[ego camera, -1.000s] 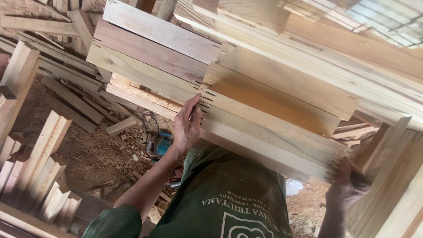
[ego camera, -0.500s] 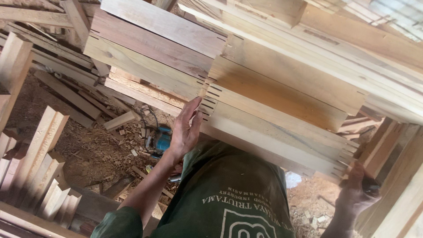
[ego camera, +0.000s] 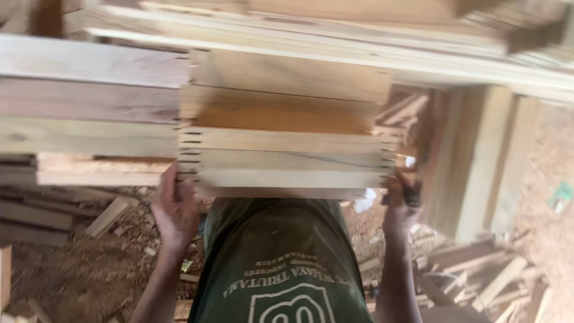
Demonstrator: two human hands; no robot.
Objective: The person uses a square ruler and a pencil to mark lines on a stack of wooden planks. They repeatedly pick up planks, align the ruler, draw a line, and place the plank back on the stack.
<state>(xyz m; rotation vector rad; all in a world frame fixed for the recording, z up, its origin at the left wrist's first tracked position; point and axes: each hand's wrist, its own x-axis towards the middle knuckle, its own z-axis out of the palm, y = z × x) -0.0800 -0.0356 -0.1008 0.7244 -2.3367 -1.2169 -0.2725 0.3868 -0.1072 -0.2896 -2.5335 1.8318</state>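
Boards (ego camera: 287, 143) of pale wood, cut short with notched, finger-jointed ends, lie stacked flat in a bundle across the middle of the view, held up in front of the person's green shirt (ego camera: 281, 263). The left hand (ego camera: 173, 209) presses against the bundle's left end, palm in and fingers curled up around the lower boards, so it grips the stack from that side. The right hand (ego camera: 399, 203) does the same at the right end, its fingers wrapped over the bottom corner of the boards; the picture is blurred there, but the hand is clearly closed on the wood. Both forearms rise from the bottom edge of the frame to meet the bundle. Just left of the bundle and touching its end, longer planks (ego camera: 89, 101) lie stacked in layers, some grey-brown and some pale. Above it, further long planks (ego camera: 359, 42) run across the top of the frame. Below, the reddish dirt floor (ego camera: 89, 269) is littered with wood offcuts (ego camera: 107, 216), and more scrap timber (ego camera: 478, 269) lies heaped at the lower right, near upright posts (ego camera: 484, 167).
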